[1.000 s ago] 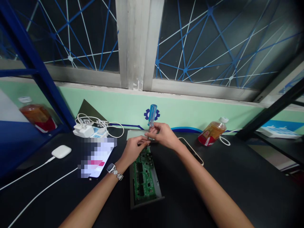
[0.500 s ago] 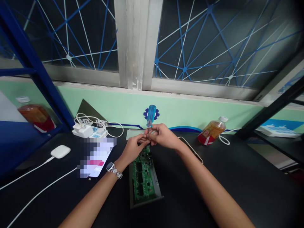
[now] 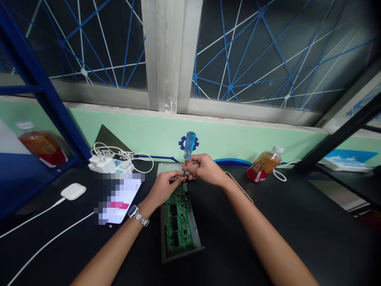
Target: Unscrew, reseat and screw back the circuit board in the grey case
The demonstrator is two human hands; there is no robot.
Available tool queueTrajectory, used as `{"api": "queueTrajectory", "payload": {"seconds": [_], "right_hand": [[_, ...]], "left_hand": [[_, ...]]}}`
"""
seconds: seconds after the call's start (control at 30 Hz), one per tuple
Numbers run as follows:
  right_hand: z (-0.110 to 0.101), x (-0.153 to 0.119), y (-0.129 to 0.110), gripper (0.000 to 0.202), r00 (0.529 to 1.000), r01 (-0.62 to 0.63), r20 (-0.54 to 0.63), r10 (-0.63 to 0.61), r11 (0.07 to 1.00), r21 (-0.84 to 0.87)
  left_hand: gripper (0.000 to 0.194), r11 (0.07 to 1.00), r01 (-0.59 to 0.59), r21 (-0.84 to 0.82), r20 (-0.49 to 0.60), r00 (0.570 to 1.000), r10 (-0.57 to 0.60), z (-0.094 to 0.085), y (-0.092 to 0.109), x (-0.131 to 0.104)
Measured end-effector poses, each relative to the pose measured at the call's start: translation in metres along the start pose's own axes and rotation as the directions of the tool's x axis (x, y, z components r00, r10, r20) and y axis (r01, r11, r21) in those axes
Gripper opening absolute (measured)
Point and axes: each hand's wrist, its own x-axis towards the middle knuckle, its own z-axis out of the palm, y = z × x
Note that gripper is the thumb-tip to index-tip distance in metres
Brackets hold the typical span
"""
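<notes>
A screwdriver (image 3: pixel 189 143) with a clear blue handle stands nearly upright, handle on top. My right hand (image 3: pixel 206 171) is closed around its shaft just below the handle. My left hand (image 3: pixel 162 187), wearing a watch (image 3: pixel 133 211) and a chain bracelet on its wrist, pinches by the screwdriver's lower end; whatever lies between those fingertips is too small to make out. Below both hands is a green circuit board (image 3: pixel 179 222) inside an open dark metal casing (image 3: pixel 195 228). The fingers cover the casing's far end, so the screwdriver tip's contact is hidden.
Left of the casing lies a lit phone (image 3: pixel 126 200), with a white earbud case (image 3: pixel 73 191) and cables beyond. A power strip (image 3: pixel 120 166) with chargers sits behind. One drink bottle (image 3: pixel 263 163) stands right, another (image 3: pixel 43 147) left. Shelf frames (image 3: pixel 333 135) flank the black desk (image 3: pixel 297 210).
My left hand has shifted slightly left and its fingertips have spread a little from the right hand's, baring more of the screwdriver shaft. The view has moved slightly; the right hand keeps its hold.
</notes>
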Motion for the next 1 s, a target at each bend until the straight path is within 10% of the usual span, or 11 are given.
{"api": "queueTrajectory", "payload": {"seconds": [0.33,0.53,1.0], "right_hand": [[0.01,-0.002,-0.003,0.016,0.998,0.003,0.066,-0.005,1.0,0.027],[0.007,0.001,0.003,0.017,0.993,0.03,-0.113,-0.044,0.991,-0.127],[0.006,-0.003,-0.006,0.015,0.989,-0.049,0.143,0.038,0.996,0.072]], "left_hand": [[0.019,0.999,0.01,0.044,-0.037,0.999,-0.008,0.009,-0.005,0.005],[0.02,0.999,0.004,0.04,-0.021,1.0,-0.003,0.009,-0.001,0.003],[0.018,0.995,-0.002,0.105,-0.049,0.999,0.008,0.007,0.0,0.002]]}}
